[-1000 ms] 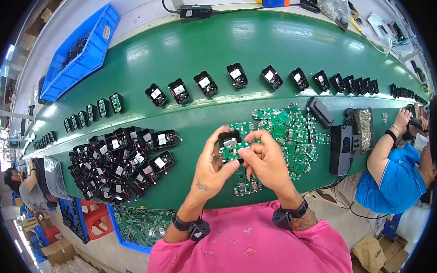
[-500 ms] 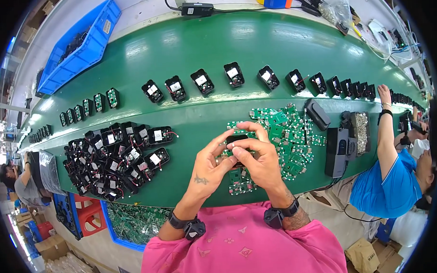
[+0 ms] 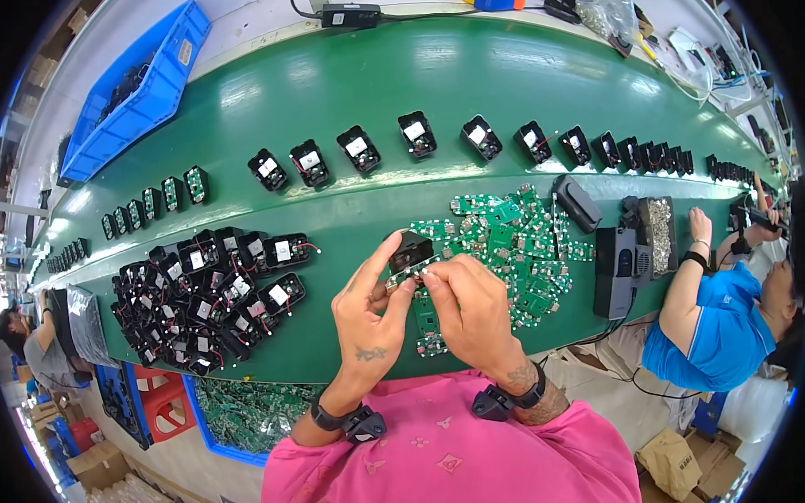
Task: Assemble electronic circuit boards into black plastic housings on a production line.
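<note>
In front of my chest, my left hand (image 3: 367, 328) grips a small black plastic housing (image 3: 410, 250), index finger along its far side and thumb at its near edge. A narrow green circuit board (image 3: 402, 277) shows at the housing's near edge, by my fingertips. The right hand (image 3: 477, 306) is closed in a pinch at the board's right end; what its fingertips hold is too small to make out. Just right of my hands lies a spread pile of green circuit boards (image 3: 531, 260). To the left is a heap of black housings (image 3: 191, 299) with white blocks and red wires.
A row of open black housings (image 3: 357, 147) crosses the green table (image 3: 326, 86). Housings with green boards (image 3: 172, 194) stand farther left. A blue crate (image 3: 135, 92) sits far left. A dark boxy device (image 3: 614, 271) and a bin of small metal parts (image 3: 657, 234) stand right, near a co-worker's blue sleeve (image 3: 707, 329).
My hands have shifted slightly left and the housing has tilted, so its dark side and the green board now show. The co-worker on the right has drawn an arm back from the row.
</note>
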### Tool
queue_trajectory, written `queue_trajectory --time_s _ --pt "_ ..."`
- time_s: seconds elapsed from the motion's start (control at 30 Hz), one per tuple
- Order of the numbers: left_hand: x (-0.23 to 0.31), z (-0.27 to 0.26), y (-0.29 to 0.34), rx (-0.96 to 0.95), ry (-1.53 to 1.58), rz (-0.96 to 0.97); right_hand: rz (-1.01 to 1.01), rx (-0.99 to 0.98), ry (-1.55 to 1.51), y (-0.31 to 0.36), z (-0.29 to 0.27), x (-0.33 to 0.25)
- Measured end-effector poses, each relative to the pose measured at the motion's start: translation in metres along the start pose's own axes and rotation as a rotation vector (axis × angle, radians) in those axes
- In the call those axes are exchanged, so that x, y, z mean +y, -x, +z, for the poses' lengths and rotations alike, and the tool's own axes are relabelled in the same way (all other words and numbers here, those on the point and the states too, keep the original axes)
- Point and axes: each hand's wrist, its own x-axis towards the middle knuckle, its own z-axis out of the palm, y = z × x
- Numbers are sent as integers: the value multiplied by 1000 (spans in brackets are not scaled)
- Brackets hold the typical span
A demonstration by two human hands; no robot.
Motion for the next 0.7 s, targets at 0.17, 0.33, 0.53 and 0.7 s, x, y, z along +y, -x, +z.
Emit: queue_trajectory --time_s 0.17,0.33,0.53,0.7 --pt "1 1 1 99 -54 112 45 -67 -16 1 -1 -2" --pt "2 0 3 101 -118 161 232 -173 -240 1 -5 -5" --pt "4 0 3 86 -224 222 179 -176 -222 0 -7 -3" --pt "6 -3 1 52 -433 332 163 -183 -206 1 -8 2"
